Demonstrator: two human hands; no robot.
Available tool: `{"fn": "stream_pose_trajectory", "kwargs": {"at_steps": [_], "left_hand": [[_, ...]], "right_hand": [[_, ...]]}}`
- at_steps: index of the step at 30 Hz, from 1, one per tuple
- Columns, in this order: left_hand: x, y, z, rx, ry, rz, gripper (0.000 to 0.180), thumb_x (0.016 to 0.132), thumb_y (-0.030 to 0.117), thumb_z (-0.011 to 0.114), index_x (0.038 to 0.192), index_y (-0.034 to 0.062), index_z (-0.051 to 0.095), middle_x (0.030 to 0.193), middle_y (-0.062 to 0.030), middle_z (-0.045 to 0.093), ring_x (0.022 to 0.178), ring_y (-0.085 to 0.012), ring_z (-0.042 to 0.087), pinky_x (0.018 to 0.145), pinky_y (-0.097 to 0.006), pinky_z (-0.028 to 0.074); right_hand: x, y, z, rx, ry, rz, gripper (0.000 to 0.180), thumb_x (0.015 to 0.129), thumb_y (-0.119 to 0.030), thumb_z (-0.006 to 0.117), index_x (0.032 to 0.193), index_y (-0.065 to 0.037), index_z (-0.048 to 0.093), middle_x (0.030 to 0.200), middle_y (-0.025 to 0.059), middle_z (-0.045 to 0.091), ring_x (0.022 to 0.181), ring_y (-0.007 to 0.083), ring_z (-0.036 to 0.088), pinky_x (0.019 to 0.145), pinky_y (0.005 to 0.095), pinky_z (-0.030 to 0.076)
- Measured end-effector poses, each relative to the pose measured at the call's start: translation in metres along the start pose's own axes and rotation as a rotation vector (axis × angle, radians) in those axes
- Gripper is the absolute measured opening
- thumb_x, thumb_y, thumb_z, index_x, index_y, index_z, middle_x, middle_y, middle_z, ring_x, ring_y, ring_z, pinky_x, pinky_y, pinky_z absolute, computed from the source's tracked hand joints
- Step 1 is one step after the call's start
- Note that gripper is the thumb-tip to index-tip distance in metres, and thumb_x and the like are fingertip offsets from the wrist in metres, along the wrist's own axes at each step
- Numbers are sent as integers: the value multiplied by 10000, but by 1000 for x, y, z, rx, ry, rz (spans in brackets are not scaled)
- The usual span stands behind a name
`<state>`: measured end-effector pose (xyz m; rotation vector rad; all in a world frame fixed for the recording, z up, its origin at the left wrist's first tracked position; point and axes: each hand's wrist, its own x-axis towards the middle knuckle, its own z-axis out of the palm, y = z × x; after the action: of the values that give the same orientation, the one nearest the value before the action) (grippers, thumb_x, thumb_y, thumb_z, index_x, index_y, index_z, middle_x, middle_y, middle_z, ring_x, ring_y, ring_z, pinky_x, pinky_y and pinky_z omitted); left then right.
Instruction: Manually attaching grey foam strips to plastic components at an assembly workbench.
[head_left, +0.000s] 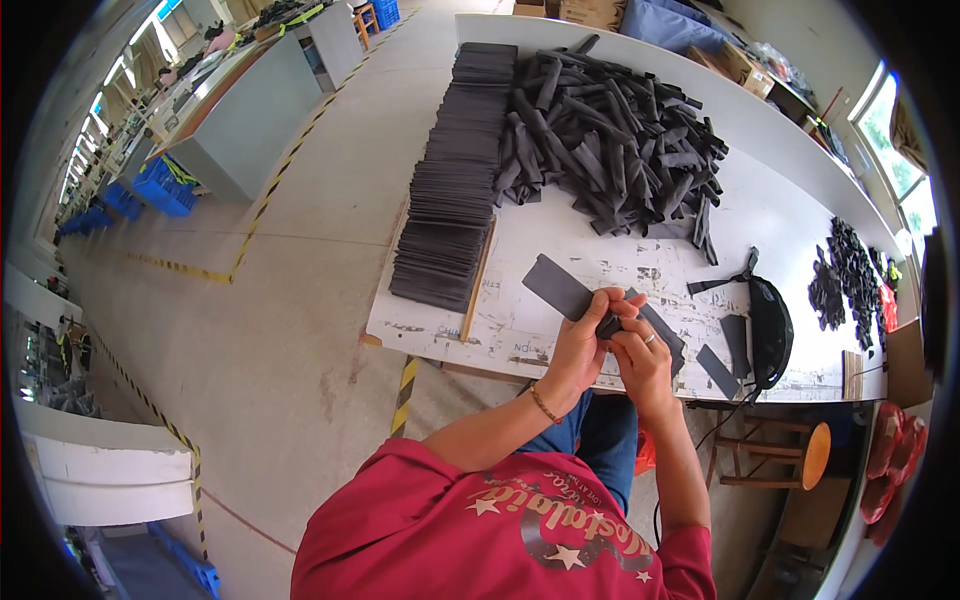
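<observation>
My left hand (578, 350), with a bracelet at the wrist, is closed on a flat dark grey fabric strip (556, 286) above the table's near edge. One end of the strip points up and left, away from me. Fingers of my right hand (645, 362), which wears a ring, pinch the strip's near end beside the left fingers. That end is partly hidden between the hands. Under and beyond the right hand, more flat dark grey strips (660, 335) lie on the table.
A long row of stacked dark strips (450, 190) stands on the white table (600, 252) at the left, beside a wooden strip (478, 285). Loose dark tubular pieces (615, 135) are heaped behind. A black pouch (770, 335) lies right, and a wooden stool (815, 456) stands below.
</observation>
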<state>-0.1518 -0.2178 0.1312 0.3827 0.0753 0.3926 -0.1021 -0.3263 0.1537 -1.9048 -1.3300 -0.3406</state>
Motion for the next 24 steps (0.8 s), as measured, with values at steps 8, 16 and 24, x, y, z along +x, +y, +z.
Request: {"fn": "stream_pose_trajectory", "kwargs": {"at_steps": [8,16,24], "left_hand": [[5,2,-12,43,-11,-38,273,1001,242,487,1075,0,591,949,-120,673,1151,-295,583,993,-366,442],[10,3,-13,78,-14,-7,329,1004,288,469,1115,-2,576,985,-132,671,1177,-316,560,1006,-398,430],[27,34,-17,66,-57,124,335,1014,307,419,1165,41,557,1101,-120,665,1313,-293,431,1072,-464,353]], "right_hand": [[7,5,2,33,-4,-39,189,701,57,701,846,1,594,888,122,599,799,312,615,660,382,510],[6,-2,6,31,-9,88,177,732,49,702,887,14,623,979,150,624,836,295,625,702,336,510],[-14,4,25,524,392,641,103,849,-58,681,908,7,627,969,77,587,839,128,553,732,247,460]]}}
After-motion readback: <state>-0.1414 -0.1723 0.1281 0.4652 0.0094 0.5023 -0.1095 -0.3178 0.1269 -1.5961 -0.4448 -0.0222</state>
